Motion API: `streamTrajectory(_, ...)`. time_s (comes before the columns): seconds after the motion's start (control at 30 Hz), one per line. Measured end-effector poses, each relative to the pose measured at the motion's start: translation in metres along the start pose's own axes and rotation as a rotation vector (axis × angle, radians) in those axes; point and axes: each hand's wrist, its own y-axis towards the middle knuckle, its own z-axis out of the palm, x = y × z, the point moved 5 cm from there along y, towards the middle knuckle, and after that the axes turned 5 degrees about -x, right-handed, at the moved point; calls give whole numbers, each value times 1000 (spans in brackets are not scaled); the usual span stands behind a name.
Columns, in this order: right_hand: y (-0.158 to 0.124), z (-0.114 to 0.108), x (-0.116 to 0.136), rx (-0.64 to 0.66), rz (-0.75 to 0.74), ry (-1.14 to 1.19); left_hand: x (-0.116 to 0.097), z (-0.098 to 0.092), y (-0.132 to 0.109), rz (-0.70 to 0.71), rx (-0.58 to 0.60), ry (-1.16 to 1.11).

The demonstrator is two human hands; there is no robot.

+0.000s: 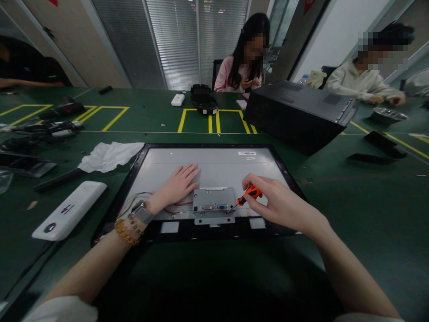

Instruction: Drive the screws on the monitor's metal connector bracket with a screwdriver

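A monitor panel [214, 163] lies face down on the green table, its grey metal back showing inside a black frame. My left hand [177, 184] rests flat and open on the metal, just left of a small metal port bracket [214, 201] with connectors. My right hand [275, 201] is closed round an orange-handled screwdriver [250, 193], whose tip points at the bracket's right edge. Thin coloured wires [134, 203] run along the panel's lower left.
A white cloth [109, 155] and a white device [69, 210] lie left of the panel. A black monitor housing [298, 114] stands at the back right. Tools and cables [43, 127] sit far left. Other people sit across the table.
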Motion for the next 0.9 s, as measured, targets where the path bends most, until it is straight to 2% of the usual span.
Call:
streamTrajectory(0.2,2,3,-4,10,66,-59,1,1,0,11,-1,11)
streamTrajectory(0.43,0,3,-3,3,11,1,2,2,0,11,-8,10)
streamTrajectory(0.9,1,5,-5,7,48,-16,1,1,0,5,11,15)
